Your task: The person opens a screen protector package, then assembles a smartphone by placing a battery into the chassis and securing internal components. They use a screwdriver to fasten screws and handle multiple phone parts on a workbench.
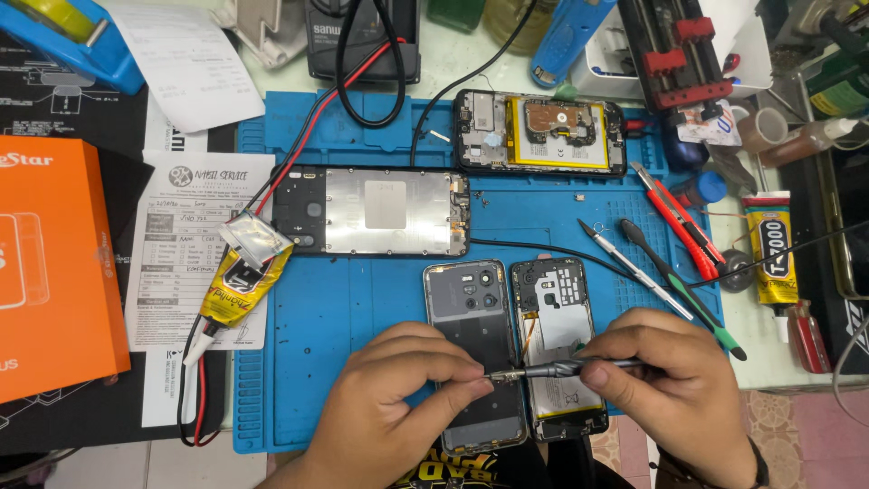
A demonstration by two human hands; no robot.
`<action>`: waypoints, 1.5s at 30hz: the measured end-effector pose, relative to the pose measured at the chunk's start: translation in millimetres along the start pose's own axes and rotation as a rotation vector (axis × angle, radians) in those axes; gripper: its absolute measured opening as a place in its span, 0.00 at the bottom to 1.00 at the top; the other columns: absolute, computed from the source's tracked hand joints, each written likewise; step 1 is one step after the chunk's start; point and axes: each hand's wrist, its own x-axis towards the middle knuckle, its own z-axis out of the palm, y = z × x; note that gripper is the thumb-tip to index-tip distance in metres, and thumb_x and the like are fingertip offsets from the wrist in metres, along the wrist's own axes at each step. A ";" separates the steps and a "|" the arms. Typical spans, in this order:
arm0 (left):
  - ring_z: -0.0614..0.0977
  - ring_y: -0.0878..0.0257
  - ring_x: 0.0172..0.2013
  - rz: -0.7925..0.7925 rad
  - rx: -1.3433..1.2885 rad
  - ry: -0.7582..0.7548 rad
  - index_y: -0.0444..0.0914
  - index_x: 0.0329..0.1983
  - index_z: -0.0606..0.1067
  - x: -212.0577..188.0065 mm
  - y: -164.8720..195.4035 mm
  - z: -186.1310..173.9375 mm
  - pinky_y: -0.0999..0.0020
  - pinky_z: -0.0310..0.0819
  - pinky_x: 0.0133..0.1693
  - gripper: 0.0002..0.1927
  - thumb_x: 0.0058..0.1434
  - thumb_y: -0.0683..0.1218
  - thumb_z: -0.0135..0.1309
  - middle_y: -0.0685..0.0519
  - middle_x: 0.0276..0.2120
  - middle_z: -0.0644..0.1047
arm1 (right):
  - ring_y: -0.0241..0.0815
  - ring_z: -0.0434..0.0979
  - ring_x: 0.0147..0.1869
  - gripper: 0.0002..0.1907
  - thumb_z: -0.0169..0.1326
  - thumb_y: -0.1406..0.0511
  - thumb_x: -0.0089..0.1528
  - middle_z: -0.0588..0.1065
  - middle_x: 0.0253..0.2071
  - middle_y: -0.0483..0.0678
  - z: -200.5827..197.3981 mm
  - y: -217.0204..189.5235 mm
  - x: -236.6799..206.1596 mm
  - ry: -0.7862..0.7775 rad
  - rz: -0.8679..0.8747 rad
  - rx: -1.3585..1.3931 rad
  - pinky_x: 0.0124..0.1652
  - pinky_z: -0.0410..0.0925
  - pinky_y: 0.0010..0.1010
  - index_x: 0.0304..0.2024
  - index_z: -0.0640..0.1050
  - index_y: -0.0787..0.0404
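Surface (380, 63) covered by blue mat (353, 308), four opened phones laid out, screwdriver (561, 368) pinched in right hand (674, 385), left hand (398, 398) grip closed on its tip, orange box (54, 263) beside.

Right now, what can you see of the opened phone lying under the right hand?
The opened phone with its back cover off lies flat and upright in the picture on the blue silicone work mat, close beside the detached grey back cover. Its top shows a dark circuit board with metal shields, and below that a pale battery with a yellow edge. A thin orange flex runs down its left side. The right hand rests over its lower right, holding a slim metal screwdriver across it.
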 end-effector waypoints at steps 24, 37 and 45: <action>0.78 0.51 0.49 0.040 0.415 0.220 0.35 0.48 0.80 -12.2 -18.3 8.9 0.58 0.72 0.52 0.26 0.48 0.48 0.73 0.49 0.45 0.82 | 0.49 0.76 0.30 0.11 0.70 0.62 0.49 0.74 0.27 0.47 -39.5 -77.6 58.4 -0.041 -0.337 -0.840 0.30 0.68 0.38 0.31 0.84 0.58; 0.77 0.49 0.48 0.019 0.410 0.192 0.35 0.50 0.79 -11.7 -15.8 8.9 0.57 0.72 0.50 0.27 0.48 0.50 0.72 0.49 0.43 0.81 | 0.52 0.75 0.34 0.10 0.66 0.62 0.49 0.72 0.28 0.46 -24.4 -90.7 78.0 -0.187 -0.457 -0.864 0.34 0.68 0.43 0.32 0.81 0.58; 0.83 0.50 0.48 -0.085 0.285 0.166 0.33 0.47 0.80 -48.5 -9.4 -2.9 0.55 0.75 0.51 0.28 0.44 0.49 0.75 0.45 0.41 0.84 | 0.52 0.76 0.36 0.11 0.65 0.62 0.48 0.72 0.29 0.47 -27.9 -97.1 82.0 -0.226 -0.488 -0.913 0.35 0.69 0.44 0.32 0.81 0.57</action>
